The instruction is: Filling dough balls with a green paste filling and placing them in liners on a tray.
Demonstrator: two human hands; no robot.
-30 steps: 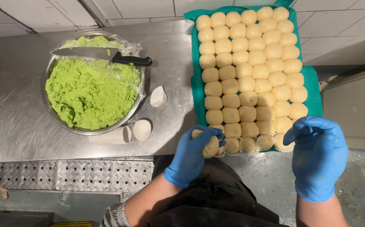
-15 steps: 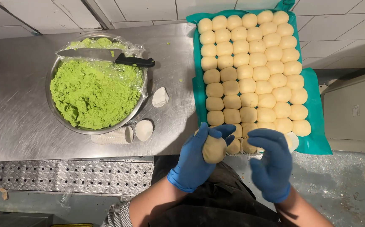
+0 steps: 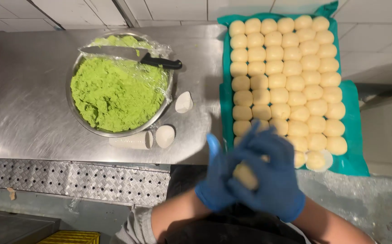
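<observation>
Both gloved now closed together around one pale dough ball [image 3: 245, 175], just below the near edge of the teal tray [image 3: 354, 158]; half a second ago only cupped by the left hand [image 3: 218, 180], with the right hand [image 3: 273, 180] merely alongside. Pressed palm to palm, blurred by motion, so apparently being rolled or flattened. Rows of dough balls [image 3: 286, 77] unchanged on the tray. Left of the tray on the table [image 3: 24, 104]: bowl of green filling [image 3: 114, 95], knife [image 3: 133, 55] across its rim, paper cups [image 3: 164, 135] beside.
</observation>
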